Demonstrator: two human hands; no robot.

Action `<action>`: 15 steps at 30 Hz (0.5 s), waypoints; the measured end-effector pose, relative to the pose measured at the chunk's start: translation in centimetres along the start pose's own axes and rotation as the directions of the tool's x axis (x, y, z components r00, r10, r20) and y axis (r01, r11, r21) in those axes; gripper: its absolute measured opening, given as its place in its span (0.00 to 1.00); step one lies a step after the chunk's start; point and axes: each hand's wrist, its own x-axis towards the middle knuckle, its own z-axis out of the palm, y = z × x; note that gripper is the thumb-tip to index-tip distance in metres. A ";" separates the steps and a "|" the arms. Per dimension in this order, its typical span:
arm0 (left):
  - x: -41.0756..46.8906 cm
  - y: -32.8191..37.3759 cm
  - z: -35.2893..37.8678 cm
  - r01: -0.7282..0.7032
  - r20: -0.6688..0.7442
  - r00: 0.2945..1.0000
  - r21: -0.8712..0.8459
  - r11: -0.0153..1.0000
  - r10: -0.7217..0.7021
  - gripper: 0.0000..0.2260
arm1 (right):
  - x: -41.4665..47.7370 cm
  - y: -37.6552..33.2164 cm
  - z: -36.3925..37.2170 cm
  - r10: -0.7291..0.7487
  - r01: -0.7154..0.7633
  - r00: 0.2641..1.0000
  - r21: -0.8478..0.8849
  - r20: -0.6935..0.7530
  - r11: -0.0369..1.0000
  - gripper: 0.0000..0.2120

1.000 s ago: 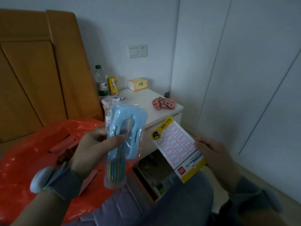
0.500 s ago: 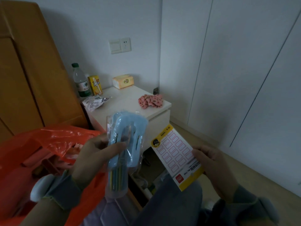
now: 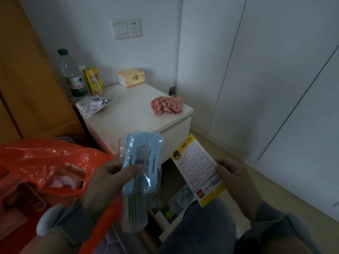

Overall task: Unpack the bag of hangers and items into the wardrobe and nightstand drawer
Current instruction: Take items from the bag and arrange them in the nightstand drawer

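Orange plastic bag (image 3: pixel 45 162) at left, left hand (image 3: pixel 108 182) gripping blue plastic-wrapped pack (image 3: pixel 141 173), right hand (image 3: pixel 236 182) pinching yellow-edged label sheet (image 3: pixel 198 167), over open white nightstand drawer (image 3: pixel 165 215)

Your left sleeve (image 3: pixel 73 223) and right sleeve (image 3: pixel 278 233) are dark grey-blue with thin yellow-green cuff seams, 1 rounded pale grey pad (image 3: pixel 48 220) sits at the left wrist, trousers (image 3: pixel 201 230) grey-blue, left hand (image 3: pixel 108 180) and right hand (image 3: pixel 236 178) bare.

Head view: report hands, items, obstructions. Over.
Left hand grips blue packaged kit. Right hand pinches label-sticker pack. Nightstand drawer open beneath, knee at its front.
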 end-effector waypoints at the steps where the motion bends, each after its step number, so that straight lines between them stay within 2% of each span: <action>1: 0.4 -0.3 -0.1 0.017 -0.010 1.000 -0.017 1.000 -0.018 0.16 | 0.6 -0.1 0.2 -0.020 0.020 1.000 -0.049 -0.004 0.999 0.11; 5: 1.6 -1.6 -0.5 0.071 -0.024 0.997 -0.042 0.997 -0.072 0.14 | 3.7 -0.4 1.4 -0.117 0.118 0.993 -0.312 0.024 0.943 0.10; 9: 3.4 -4.0 -2.3 0.106 -0.117 0.988 0.003 0.994 -0.105 0.14 | 8.6 -0.8 4.1 -0.154 0.254 0.965 -0.620 0.212 0.743 0.20; 13: 3.7 -5.5 -3.9 0.111 -0.185 0.978 0.086 0.990 -0.094 0.26 | 11.9 -0.9 7.2 -0.189 0.375 0.924 -0.692 0.332 0.617 0.22; 15: 4.1 -6.0 -4.7 0.093 -0.206 0.977 0.173 0.981 -0.057 0.28 | 13.7 -0.5 8.9 -0.176 0.407 0.907 -0.696 0.382 0.591 0.23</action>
